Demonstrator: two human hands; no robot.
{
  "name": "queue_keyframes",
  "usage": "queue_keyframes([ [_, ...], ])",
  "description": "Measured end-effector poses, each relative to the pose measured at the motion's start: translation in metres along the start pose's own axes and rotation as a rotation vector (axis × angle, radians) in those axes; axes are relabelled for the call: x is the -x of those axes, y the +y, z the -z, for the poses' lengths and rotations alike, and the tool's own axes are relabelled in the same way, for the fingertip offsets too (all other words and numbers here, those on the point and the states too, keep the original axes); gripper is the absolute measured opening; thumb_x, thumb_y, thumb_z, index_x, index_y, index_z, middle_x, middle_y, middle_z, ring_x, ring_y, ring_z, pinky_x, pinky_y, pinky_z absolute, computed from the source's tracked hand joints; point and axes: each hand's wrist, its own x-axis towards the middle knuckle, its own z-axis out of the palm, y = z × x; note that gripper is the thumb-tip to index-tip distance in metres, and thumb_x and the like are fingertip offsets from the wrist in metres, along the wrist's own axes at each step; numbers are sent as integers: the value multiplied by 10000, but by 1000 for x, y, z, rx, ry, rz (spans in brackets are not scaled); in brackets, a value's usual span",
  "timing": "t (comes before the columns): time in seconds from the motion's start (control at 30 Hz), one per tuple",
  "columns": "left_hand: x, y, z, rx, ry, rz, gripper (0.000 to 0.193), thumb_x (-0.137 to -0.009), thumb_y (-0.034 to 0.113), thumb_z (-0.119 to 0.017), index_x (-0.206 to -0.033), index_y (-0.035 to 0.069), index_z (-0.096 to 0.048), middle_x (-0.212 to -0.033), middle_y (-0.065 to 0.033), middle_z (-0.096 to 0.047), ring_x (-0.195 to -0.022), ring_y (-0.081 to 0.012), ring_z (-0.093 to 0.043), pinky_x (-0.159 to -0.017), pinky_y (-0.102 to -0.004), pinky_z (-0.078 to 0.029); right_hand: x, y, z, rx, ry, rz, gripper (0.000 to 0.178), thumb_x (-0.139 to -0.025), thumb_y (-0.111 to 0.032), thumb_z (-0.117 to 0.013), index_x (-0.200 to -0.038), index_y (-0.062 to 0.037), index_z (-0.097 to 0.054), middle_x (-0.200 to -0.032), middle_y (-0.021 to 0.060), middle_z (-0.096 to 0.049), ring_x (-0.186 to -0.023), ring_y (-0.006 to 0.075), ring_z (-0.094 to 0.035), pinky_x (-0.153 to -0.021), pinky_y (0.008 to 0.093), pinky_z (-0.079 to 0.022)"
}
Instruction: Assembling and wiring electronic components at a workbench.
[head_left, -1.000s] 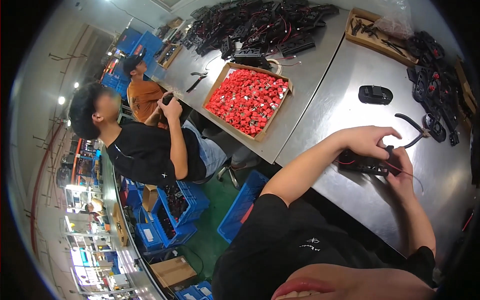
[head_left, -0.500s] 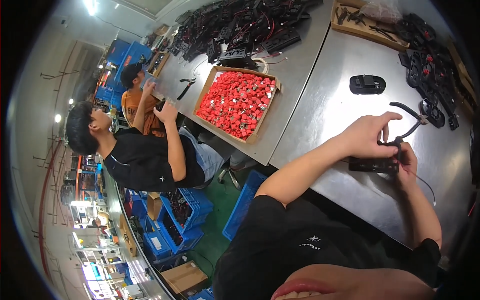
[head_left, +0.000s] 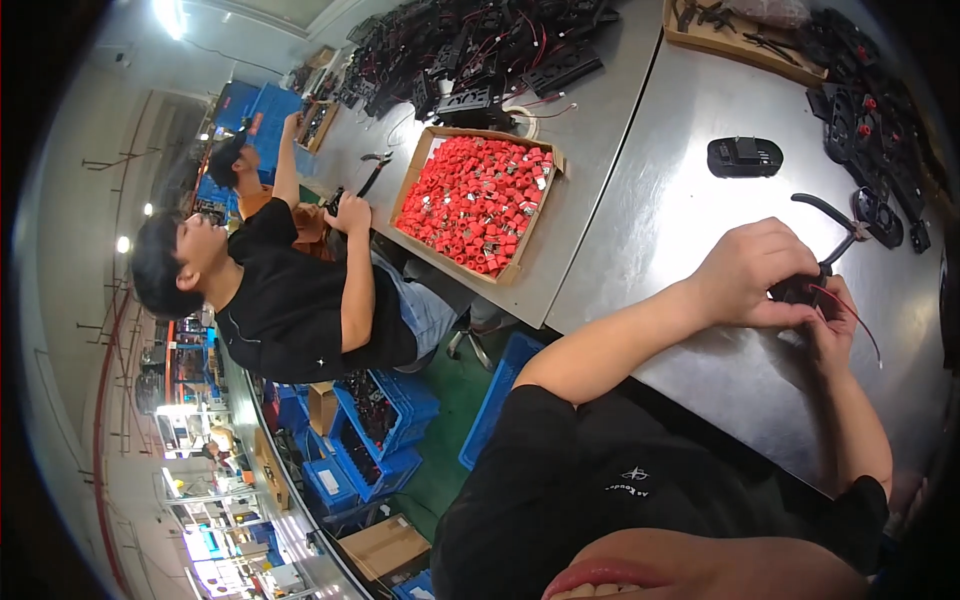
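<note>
Both hands meet over the steel table at the right. My left hand (head_left: 752, 272) is closed round a black plastic part (head_left: 797, 289), its fingers curled over the top. My right hand (head_left: 832, 335) grips the same part from the other side, its fingertips close to the left thumb. A thin red and black wire (head_left: 860, 318) comes out of the part and hangs past the right hand. Much of the part is hidden by the fingers. Just beyond it lie pliers with black handles (head_left: 838, 224), spread apart. Farther off rests a black oval plastic cover (head_left: 744, 157).
A cardboard tray of red-capped small parts (head_left: 475, 205) stands left of the table seam. Black plastic housings with wires (head_left: 480, 60) are heaped at the back. More black parts (head_left: 870, 130) and a tool tray (head_left: 745, 50) line the right. Two co-workers (head_left: 290, 280) are at the left.
The black part has been turned and drawn in between my hands, so less of it shows. My left index finger, stretched out before, is now curled. The nearer co-worker's far arm is raised.
</note>
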Motion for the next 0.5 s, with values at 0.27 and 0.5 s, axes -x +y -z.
queue_keyframes([
  [0.27, 7, 4, -6, -28, -7, 71, 618, -662, 522, -939, -1031, 80, -715, -1000, -69, -733, -879, -294, -684, -783, -394, -572, -2, 1, -5, -50, 49, 7, 172, -1010, -61, -677, -1155, -25, -591, -1114, 38, -661, -1036, 112, -625, -936, 274, -494],
  [0.5, 9, 2, -12, -77, 2, 106, 580, -637, 516, -950, -967, 93, -731, -1028, -54, -740, -898, -279, -680, -777, -388, -573, -6, 1, -2, -23, 41, 15, 185, -1009, -50, -665, -1178, -21, -595, -1122, 40, -660, -1052, 116, -633, -957, 282, -501],
])
